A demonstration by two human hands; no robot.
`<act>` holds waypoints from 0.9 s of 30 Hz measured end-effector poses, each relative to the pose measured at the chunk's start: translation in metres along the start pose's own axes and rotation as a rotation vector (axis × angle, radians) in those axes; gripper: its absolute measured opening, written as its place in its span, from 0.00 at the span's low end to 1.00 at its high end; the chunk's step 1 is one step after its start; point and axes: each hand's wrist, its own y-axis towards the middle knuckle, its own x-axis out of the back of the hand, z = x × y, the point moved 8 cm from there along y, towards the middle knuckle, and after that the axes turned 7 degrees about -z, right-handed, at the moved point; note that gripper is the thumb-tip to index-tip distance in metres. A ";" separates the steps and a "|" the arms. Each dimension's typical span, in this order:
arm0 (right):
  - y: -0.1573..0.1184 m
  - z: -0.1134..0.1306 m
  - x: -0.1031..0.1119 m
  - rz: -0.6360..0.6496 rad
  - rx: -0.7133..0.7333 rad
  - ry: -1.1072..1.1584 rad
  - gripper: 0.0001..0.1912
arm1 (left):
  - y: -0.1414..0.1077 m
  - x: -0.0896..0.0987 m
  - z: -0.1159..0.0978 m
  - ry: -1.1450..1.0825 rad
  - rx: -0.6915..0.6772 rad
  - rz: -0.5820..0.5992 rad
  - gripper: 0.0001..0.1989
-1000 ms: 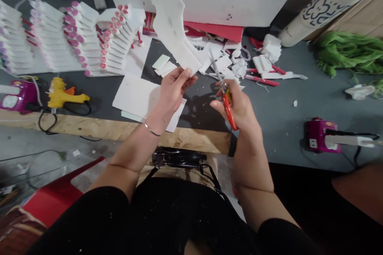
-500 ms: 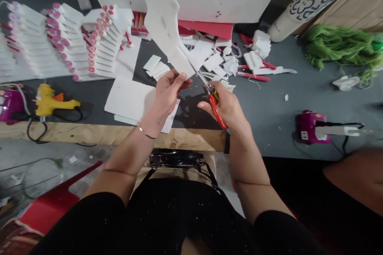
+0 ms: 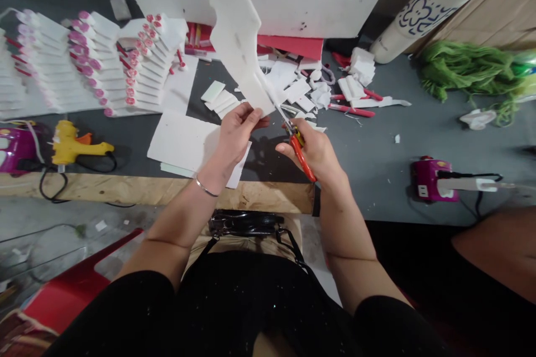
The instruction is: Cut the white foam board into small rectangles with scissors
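My left hand (image 3: pixel 239 129) pinches the lower end of a long white foam sheet (image 3: pixel 238 39) with a ragged left edge, between thumb and fingers. Scissors with red and yellow handles (image 3: pixel 302 159) are gripped in my right hand (image 3: pixel 319 150), its thumb standing off to the left. Their blades lie along the sheet's lower right edge, where a strip is parting from it. Beneath and behind the sheet are several white offcuts (image 3: pixel 298 90). Flat white sheets (image 3: pixel 180 139) rest on the table under my left wrist.
Rows of white strips with pink tips (image 3: pixel 144 67) fill the back left. A yellow glue gun (image 3: pixel 77 142) stands at left. To the right are a white bottle (image 3: pixel 419 14), green yarn (image 3: pixel 469 70) and a purple power socket (image 3: pixel 433 178). Another person's arm shows at lower right.
The camera view has shifted slightly. The scissors' blades look more closed along the sheet's edge, and the sheet has tilted a little to the right.
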 end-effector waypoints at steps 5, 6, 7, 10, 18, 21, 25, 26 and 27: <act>-0.001 0.000 0.004 0.070 -0.009 0.069 0.47 | -0.001 -0.002 -0.003 -0.036 -0.020 0.027 0.18; -0.001 0.000 0.005 0.088 -0.015 0.090 0.47 | -0.001 -0.002 -0.004 -0.034 -0.019 0.026 0.18; -0.002 0.000 0.007 0.106 -0.020 0.110 0.47 | -0.002 -0.003 -0.004 -0.030 -0.015 0.024 0.18; -0.004 0.002 0.009 0.148 -0.024 0.161 0.46 | -0.003 -0.004 -0.005 -0.021 0.005 0.011 0.17; -0.010 0.008 0.012 0.231 -0.035 0.262 0.43 | -0.011 -0.008 -0.012 -0.034 0.009 0.008 0.11; -0.012 0.011 0.012 0.265 -0.045 0.284 0.43 | -0.013 -0.009 -0.015 -0.036 -0.003 0.002 0.10; -0.012 0.014 0.013 0.274 -0.033 0.271 0.43 | -0.012 -0.009 -0.015 -0.026 -0.023 0.002 0.11; -0.011 0.014 0.013 0.267 -0.030 0.253 0.43 | -0.012 -0.008 -0.015 -0.019 -0.026 0.002 0.11; -0.011 0.013 0.013 0.258 -0.029 0.232 0.43 | -0.011 -0.008 -0.014 -0.012 -0.029 0.003 0.11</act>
